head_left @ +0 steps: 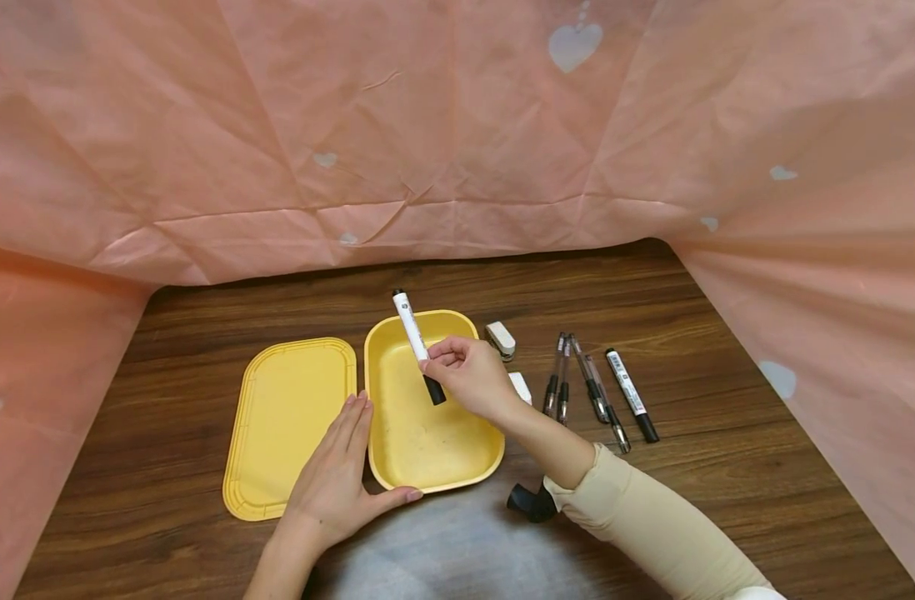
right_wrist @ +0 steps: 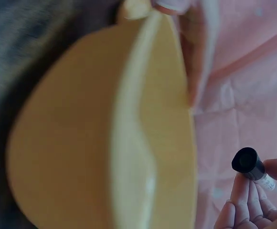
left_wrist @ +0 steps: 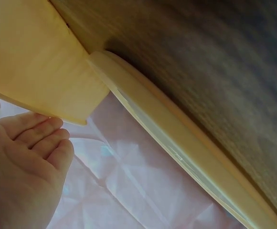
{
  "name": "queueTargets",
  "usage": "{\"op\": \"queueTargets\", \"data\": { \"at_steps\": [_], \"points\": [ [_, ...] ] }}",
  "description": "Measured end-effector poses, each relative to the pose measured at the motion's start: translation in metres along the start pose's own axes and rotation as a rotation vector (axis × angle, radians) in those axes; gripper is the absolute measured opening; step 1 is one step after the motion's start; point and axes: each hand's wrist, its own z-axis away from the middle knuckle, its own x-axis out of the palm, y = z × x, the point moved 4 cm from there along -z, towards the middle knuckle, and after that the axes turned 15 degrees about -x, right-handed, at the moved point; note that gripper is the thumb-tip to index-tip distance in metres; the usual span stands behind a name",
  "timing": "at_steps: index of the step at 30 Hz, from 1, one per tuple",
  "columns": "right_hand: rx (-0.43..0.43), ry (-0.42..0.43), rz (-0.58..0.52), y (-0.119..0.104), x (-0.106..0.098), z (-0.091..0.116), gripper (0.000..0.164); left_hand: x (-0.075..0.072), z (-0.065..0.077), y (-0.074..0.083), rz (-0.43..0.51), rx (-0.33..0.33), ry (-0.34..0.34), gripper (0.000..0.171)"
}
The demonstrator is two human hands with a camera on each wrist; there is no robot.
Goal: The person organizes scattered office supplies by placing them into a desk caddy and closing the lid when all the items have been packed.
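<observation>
From above, the near end of the yellow box offers free room, while the marker and right hand cross its far half. The left hand bars the near-left corner, with the yellow lid beside the box. White objects and pens crowd the right; the wooden tabletop gives passage beyond the second marker.
</observation>
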Motion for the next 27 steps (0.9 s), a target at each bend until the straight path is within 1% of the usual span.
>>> {"op": "queueTargets", "data": {
  "at_steps": [5, 13, 15, 19, 21, 24, 27],
  "points": [
    [0.021, -0.04, 0.055, 0.017, 0.016, 0.005, 0.014, 0.0, 0.001, 0.0, 0.002, -0.001, 0.001, 0.125],
    [0.12, -0.154, 0.121, 0.035, 0.039, 0.017, 0.015, 0.001, 0.0, -0.001, -0.005, -0.009, -0.004, 0.125],
    [0.142, -0.185, 0.12, 0.039, 0.044, 0.02, 0.015, 0.001, 0.0, -0.001, -0.007, -0.009, -0.008, 0.125],
    [0.196, -0.226, 0.062, 0.045, 0.054, 0.025, 0.013, 0.001, 0.0, -0.001, -0.008, -0.014, -0.01, 0.125],
    [0.217, -0.238, 0.053, 0.048, 0.058, 0.027, 0.013, 0.001, 0.0, 0.0, -0.005, -0.016, -0.01, 0.125],
    [0.239, -0.259, 0.074, 0.052, 0.064, 0.029, 0.013, 0.0, 0.0, 0.0, 0.0, -0.014, -0.006, 0.125],
    [0.231, -0.281, 0.108, 0.054, 0.068, 0.03, 0.013, 0.0, 0.0, 0.0, 0.001, -0.011, -0.002, 0.125]
  ]
}}
